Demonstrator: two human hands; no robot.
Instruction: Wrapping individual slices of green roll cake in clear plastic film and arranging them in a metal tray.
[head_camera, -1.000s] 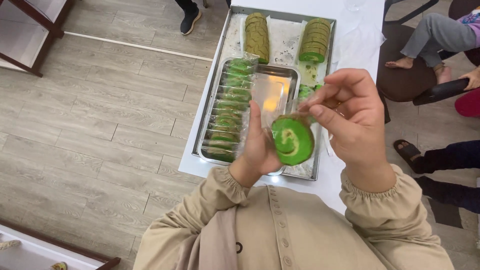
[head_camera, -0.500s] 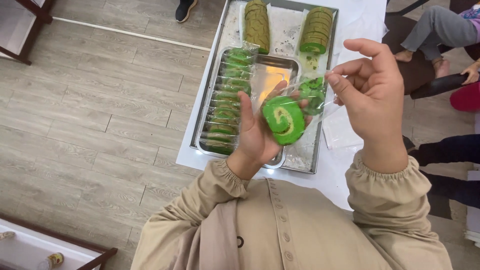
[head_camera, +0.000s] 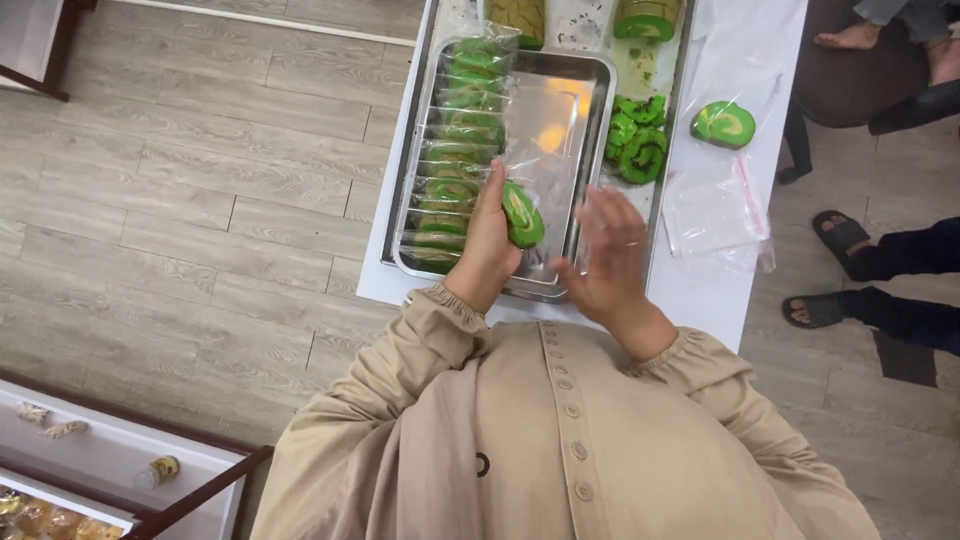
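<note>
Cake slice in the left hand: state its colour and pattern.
The cake slice is bright green with a pale cream spiral swirl, seen best in the head view.

The rectangular steel tray is bare polished metal, glossy, with bright reflected glare on its floor. The row of wrapped green swirl cake slices along one wall is covered in thin clear plastic film, shiny and creased. The green swirl cake slice gripped in the left hand has a soft, spongy, matt crumb under the same clear film. The flat clear plastic bags on the white table top are smooth and glossy. The table surface is smooth and matt. The beige buttoned garment is matt woven cloth. The grey plank floor shows matt wood grain.
</note>
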